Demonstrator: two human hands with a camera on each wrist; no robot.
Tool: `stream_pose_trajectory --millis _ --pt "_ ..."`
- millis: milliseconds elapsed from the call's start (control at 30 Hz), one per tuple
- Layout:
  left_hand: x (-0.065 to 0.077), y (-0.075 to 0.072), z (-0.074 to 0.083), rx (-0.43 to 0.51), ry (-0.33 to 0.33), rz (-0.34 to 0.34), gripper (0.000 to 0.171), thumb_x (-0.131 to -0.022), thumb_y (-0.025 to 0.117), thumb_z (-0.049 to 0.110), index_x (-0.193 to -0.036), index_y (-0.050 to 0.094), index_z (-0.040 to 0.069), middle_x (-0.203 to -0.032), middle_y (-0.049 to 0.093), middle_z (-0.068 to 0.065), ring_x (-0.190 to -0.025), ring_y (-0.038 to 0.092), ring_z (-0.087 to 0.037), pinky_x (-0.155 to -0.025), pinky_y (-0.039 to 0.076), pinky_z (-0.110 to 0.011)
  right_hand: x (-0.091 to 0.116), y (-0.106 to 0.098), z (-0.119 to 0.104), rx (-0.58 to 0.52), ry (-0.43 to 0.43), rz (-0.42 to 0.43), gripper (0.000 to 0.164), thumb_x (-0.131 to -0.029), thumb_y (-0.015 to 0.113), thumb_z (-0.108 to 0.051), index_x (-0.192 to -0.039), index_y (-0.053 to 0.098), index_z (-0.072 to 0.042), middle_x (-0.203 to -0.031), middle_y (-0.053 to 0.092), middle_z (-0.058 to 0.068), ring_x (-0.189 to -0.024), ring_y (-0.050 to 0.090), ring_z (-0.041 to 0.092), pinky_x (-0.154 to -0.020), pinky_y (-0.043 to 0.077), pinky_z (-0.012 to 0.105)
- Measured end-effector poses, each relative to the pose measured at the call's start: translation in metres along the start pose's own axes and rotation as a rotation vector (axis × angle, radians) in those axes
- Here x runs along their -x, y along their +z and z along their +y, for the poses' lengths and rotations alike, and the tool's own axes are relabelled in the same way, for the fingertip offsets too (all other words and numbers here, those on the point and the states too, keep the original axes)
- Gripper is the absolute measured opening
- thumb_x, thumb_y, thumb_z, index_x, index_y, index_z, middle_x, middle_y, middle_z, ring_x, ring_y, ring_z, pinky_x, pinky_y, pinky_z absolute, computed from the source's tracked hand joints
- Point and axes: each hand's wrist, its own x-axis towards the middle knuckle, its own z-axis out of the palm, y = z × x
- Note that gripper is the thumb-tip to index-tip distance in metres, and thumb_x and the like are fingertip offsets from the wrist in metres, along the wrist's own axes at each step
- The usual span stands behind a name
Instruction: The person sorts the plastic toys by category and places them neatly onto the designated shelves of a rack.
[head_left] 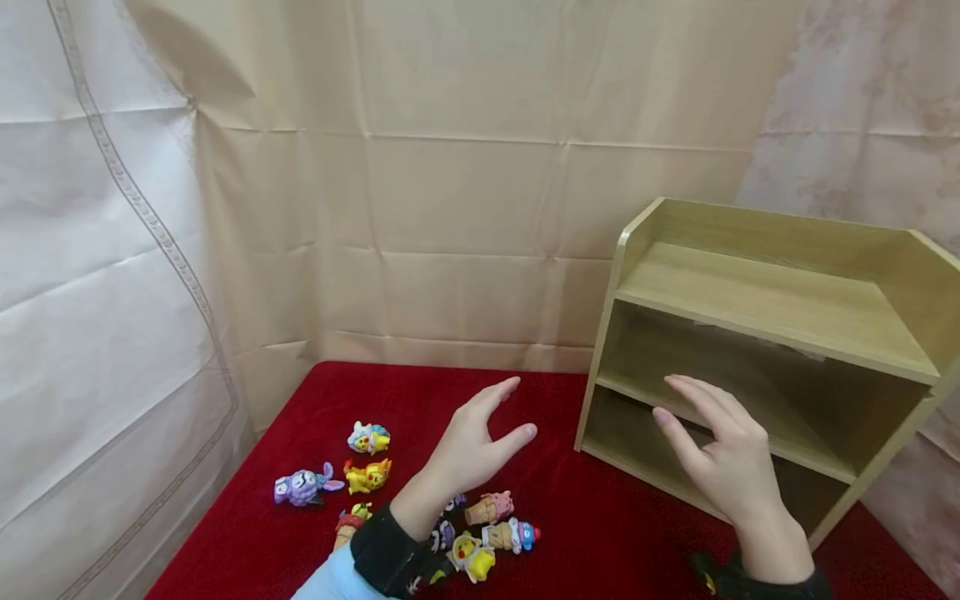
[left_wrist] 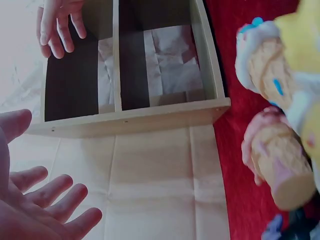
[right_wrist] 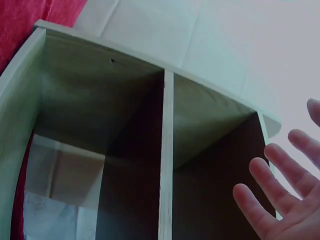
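My left hand point(head_left: 468, 446) is raised over the red cloth, thumb and fingers spread apart, holding nothing. Below its wrist lies a group of small toy figures: a pink-topped ice-cream cone figure point(head_left: 490, 507), a cone figure with a blue and red top point(head_left: 512, 535) and a yellow figure with a white collar point(head_left: 471, 558). My right hand point(head_left: 723, 450), its fingers extended and nothing in its grasp, hovers in front of the wooden shelf point(head_left: 772, 321). The right wrist view shows the fingers point(right_wrist: 272, 182) beside the shelf's compartments. Part of the toy group is hidden behind the left wrist.
On the left of the red cloth point(head_left: 360, 387) lie a purple rabbit-eared figure point(head_left: 302, 487), a yellow figure point(head_left: 367, 476), a blue-and-white figure with yellow point(head_left: 368, 437) and another cone figure point(head_left: 350, 523). A beige curtain point(head_left: 450, 200) hangs behind the table.
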Motion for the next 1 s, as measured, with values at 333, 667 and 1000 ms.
stream_pose_trajectory --millis 333,667,1000 --pt "-0.022 0.016 0.010 0.039 -0.019 0.011 0.062 -0.091 0.064 0.041 -0.145 0.037 0.026 -0.140 0.044 0.008 -0.123 0.041 -0.008 -0.098 0.042 -0.043 -0.009 -0.021 0.005 0.084 0.013 0.199 0.029 -0.079 0.073 -0.020 -0.102 0.072 -0.002 -0.093 0.069 0.017 -0.087 0.060 0.015 -0.087 0.037 0.008" --pt "-0.042 0.036 0.009 0.087 -0.008 0.049 0.060 -0.090 0.066 0.034 -0.142 0.041 0.019 -0.136 0.049 0.006 -0.119 0.045 -0.007 -0.099 0.041 -0.042 -0.009 -0.039 0.019 0.132 0.077 0.364 0.026 -0.076 0.074 -0.017 -0.097 0.074 -0.001 -0.090 0.070 0.016 -0.086 0.056 -0.001 -0.081 0.038 0.007" --pt "-0.061 0.050 0.013 0.118 -0.049 0.079 0.057 -0.089 0.067 0.029 -0.140 0.045 0.016 -0.131 0.054 0.004 -0.116 0.048 -0.008 -0.096 0.043 -0.040 -0.008 -0.056 0.027 0.168 0.140 0.460 0.026 -0.079 0.074 -0.019 -0.096 0.073 0.000 -0.091 0.071 0.014 -0.085 0.056 -0.009 -0.079 0.039 0.005"
